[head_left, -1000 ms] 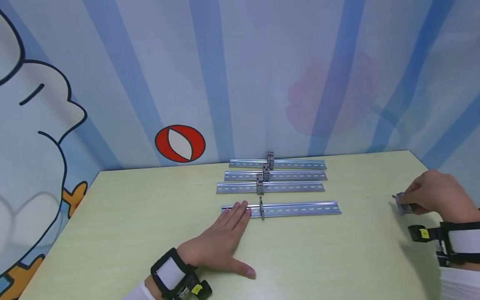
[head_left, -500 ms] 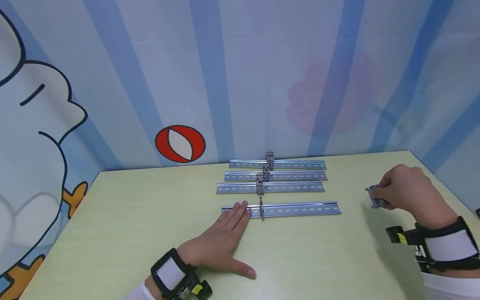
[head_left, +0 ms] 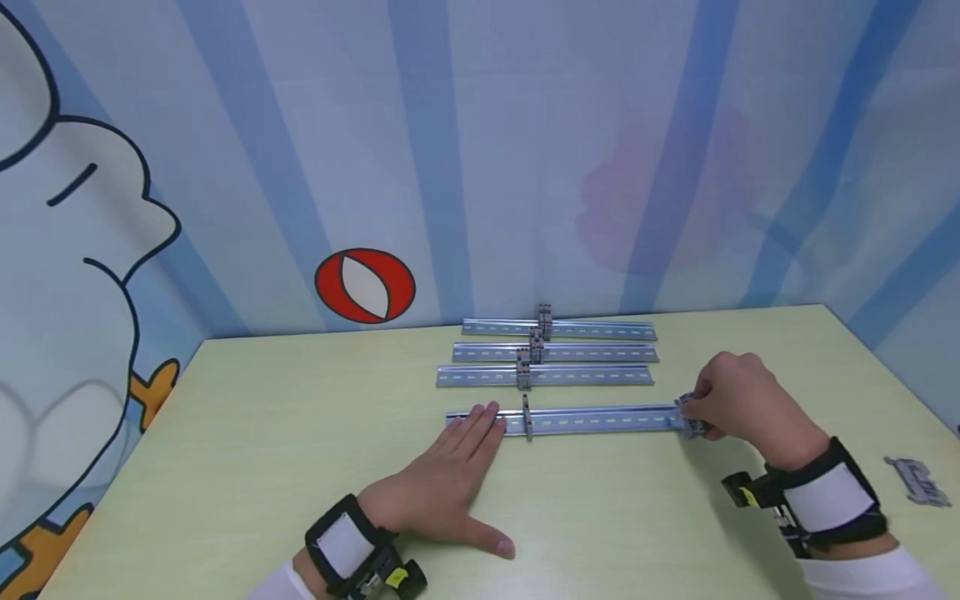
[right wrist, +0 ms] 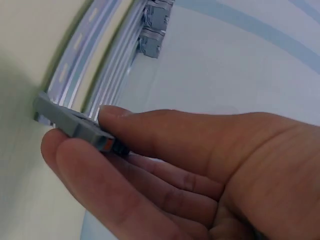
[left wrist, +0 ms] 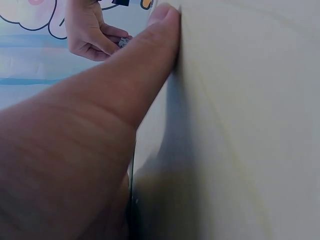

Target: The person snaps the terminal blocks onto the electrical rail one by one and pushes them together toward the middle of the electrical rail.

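Observation:
The nearest slotted metal DIN rail lies across the table with one thin grey terminal block standing on it left of its middle. My left hand lies flat, its straight fingers resting over the rail's left end and its thumb spread out on the table. At the rail's right end, my right hand pinches a grey terminal block between thumb and fingers. In the head view this block overlaps the rail's end; the right wrist view shows an orange spot on it.
Behind lie three more DIN rails, one behind another, each with a small group of grey blocks. A loose grey terminal block lies flat at the right, beyond my right wrist. A printed blue curtain hangs behind the table.
My right hand has carried the terminal block leftward from the table's right side to the near rail's right end. The loose block at right has come into sight. My left hand stays in place.

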A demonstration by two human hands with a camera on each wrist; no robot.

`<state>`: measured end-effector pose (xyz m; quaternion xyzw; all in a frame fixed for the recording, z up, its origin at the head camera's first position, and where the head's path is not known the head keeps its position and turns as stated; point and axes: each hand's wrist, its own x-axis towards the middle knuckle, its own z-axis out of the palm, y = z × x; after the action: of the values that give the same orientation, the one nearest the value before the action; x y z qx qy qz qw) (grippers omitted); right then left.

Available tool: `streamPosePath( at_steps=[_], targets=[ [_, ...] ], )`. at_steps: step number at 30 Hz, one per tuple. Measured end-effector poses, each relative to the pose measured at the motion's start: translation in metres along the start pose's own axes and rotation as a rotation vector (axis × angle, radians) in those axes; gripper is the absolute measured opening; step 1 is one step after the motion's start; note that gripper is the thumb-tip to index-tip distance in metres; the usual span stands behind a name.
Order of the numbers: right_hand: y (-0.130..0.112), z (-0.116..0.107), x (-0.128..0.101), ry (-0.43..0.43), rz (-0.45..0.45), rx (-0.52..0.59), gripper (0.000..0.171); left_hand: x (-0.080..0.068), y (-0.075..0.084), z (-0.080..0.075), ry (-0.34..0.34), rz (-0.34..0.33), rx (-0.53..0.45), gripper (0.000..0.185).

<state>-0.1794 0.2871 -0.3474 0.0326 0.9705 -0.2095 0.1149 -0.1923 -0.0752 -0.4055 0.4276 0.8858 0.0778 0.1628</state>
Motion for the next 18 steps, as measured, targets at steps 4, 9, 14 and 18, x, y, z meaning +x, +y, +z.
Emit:
streamPosePath(
  at_steps=[4,9,14,18],
  targets=[
    [-0.001,0.007,0.003,0.009,0.0,-0.004,0.019,0.0,0.0,0.0,0.002,0.002,0.008,0.129],
    [-0.005,0.012,0.004,0.053,0.024,-0.022,0.021,0.0,0.0,0.001,-0.001,-0.003,0.004,0.129],
    [-0.009,0.017,0.005,0.103,0.037,-0.048,0.03,0.0,0.0,0.0,-0.008,-0.006,0.007,0.129],
    [-0.009,0.019,0.007,0.162,0.007,-0.08,0.037,0.0,0.0,-0.001,-0.004,0.003,0.008,0.128]
  ],
)
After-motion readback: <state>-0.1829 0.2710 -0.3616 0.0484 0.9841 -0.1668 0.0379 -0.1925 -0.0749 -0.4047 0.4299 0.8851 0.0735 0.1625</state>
